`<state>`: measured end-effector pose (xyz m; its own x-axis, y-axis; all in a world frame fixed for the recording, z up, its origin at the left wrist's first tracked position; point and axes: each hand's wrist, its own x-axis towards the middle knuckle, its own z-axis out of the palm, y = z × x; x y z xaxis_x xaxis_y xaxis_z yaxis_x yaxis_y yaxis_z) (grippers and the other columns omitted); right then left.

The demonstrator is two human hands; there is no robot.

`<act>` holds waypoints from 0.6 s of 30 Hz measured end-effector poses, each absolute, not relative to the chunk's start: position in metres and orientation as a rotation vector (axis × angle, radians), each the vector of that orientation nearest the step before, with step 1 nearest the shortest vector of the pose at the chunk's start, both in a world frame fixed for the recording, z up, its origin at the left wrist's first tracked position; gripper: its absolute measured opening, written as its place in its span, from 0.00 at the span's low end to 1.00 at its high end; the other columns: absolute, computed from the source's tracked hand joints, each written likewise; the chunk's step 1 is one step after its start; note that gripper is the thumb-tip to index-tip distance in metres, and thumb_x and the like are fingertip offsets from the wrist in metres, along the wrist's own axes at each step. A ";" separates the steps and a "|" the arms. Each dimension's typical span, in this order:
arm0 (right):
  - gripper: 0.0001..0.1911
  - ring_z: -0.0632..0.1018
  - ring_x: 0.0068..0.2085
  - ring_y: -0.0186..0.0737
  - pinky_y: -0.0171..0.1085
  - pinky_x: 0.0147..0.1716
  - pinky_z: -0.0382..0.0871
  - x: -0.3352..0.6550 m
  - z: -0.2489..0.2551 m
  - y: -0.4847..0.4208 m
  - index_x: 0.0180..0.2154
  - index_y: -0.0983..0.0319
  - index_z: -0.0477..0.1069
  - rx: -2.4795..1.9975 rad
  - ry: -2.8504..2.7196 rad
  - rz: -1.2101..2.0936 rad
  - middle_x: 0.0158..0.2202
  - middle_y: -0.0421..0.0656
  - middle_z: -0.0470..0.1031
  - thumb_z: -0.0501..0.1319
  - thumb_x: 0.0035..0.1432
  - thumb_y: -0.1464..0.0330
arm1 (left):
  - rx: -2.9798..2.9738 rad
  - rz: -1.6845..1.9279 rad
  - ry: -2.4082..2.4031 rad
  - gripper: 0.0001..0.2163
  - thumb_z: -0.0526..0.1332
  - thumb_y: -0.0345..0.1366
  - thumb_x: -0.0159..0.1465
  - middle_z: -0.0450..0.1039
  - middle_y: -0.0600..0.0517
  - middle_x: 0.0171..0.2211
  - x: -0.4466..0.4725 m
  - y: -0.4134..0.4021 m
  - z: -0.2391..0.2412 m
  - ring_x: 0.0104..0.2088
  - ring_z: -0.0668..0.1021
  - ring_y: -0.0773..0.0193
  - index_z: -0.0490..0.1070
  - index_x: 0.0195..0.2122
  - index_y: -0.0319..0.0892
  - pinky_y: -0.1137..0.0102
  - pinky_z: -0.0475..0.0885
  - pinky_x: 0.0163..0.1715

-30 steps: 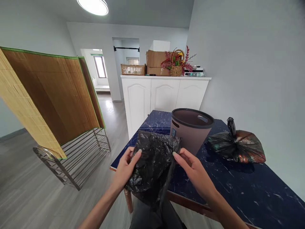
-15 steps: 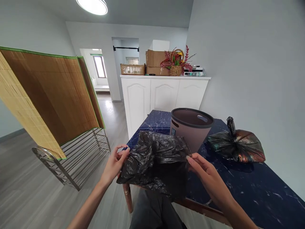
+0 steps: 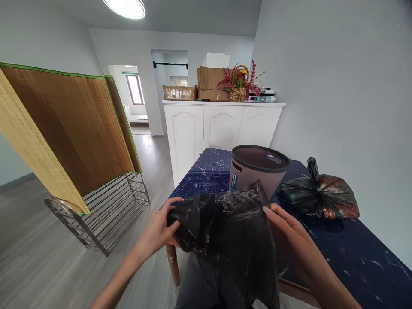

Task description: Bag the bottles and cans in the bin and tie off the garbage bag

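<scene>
A thin black garbage bag (image 3: 238,231), wrinkled and partly unfolded, hangs between my hands over the near edge of the table and my lap. My left hand (image 3: 161,227) has its thumb and fingers curved around the bag's left side; some fingertips are hidden by the plastic. At the upper right edge of the bag, my right hand (image 3: 286,225) pinches the film between thumb and fingers. Just behind the bag stands an upright pinkish-brown trash can (image 3: 257,171) with a dark rim and handle holes, its lower part covered by the bag.
The blue marbled table (image 3: 337,253) bears a knotted, filled black bag (image 3: 322,195) on the right. Beyond it stands a white cabinet (image 3: 222,124) with boxes and a flower basket (image 3: 238,92). A metal rack (image 3: 112,214) with a bamboo mat (image 3: 74,128) is at left.
The bag has opened out and hangs lower on the right. My left hand has moved right, further around the bag; my right hand has shifted slightly right.
</scene>
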<state>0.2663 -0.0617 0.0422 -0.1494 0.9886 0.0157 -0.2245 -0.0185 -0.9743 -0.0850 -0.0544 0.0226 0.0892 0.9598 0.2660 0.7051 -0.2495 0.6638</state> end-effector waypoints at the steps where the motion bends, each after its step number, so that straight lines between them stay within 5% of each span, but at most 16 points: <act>1: 0.19 0.80 0.38 0.47 0.38 0.37 0.76 0.270 0.043 -0.062 0.34 0.55 0.73 -0.978 -1.110 1.392 0.35 0.43 0.78 0.71 0.60 0.48 | 1.984 0.980 1.708 0.24 0.57 0.35 0.65 0.83 0.49 0.45 -0.097 -0.046 0.024 0.41 0.85 0.51 0.65 0.63 0.48 0.61 0.77 0.42; 5: 0.19 0.81 0.40 0.51 0.39 0.33 0.76 0.279 0.039 -0.060 0.36 0.51 0.75 -1.033 -1.022 1.271 0.39 0.44 0.82 0.72 0.56 0.46 | 1.945 1.007 2.120 0.31 0.57 0.31 0.59 0.80 0.38 0.52 -0.134 -0.020 0.033 0.52 0.82 0.41 0.61 0.66 0.37 0.52 0.75 0.52; 8: 0.19 0.81 0.39 0.51 0.40 0.33 0.76 0.276 0.036 -0.060 0.33 0.51 0.73 -1.050 -1.061 1.245 0.37 0.43 0.81 0.71 0.57 0.45 | 2.177 1.092 2.292 0.37 0.57 0.25 0.54 0.68 0.30 0.64 -0.125 -0.028 0.049 0.65 0.70 0.33 0.60 0.68 0.33 0.42 0.66 0.62; 12: 0.21 0.78 0.37 0.47 0.39 0.36 0.76 0.261 0.042 -0.064 0.30 0.53 0.71 -0.996 -1.149 1.298 0.34 0.42 0.77 0.70 0.60 0.46 | 2.642 1.041 1.670 0.33 0.54 0.22 0.60 0.66 0.45 0.68 -0.069 -0.071 0.084 0.70 0.65 0.44 0.67 0.66 0.50 0.45 0.59 0.69; 15: 0.18 0.77 0.40 0.45 0.38 0.42 0.75 0.247 0.053 -0.068 0.34 0.54 0.73 -0.925 -1.236 1.338 0.36 0.41 0.76 0.67 0.65 0.48 | 2.502 0.917 1.184 0.21 0.64 0.33 0.67 0.68 0.46 0.65 -0.022 -0.100 0.103 0.64 0.72 0.47 0.71 0.61 0.54 0.55 0.69 0.64; 18: 0.16 0.76 0.42 0.42 0.37 0.46 0.73 0.236 0.066 -0.071 0.37 0.55 0.75 -0.860 -1.372 1.328 0.37 0.41 0.75 0.64 0.69 0.50 | 2.244 0.997 1.141 0.22 0.76 0.47 0.58 0.77 0.46 0.51 0.010 -0.108 0.105 0.48 0.79 0.49 0.74 0.51 0.50 0.61 0.77 0.45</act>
<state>0.2361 -0.0714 0.0662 -0.2470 0.9527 0.1771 -0.1457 0.1441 -0.9788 0.0100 -0.1082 0.1054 0.4029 0.8209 0.4047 0.5115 -0.5686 0.6442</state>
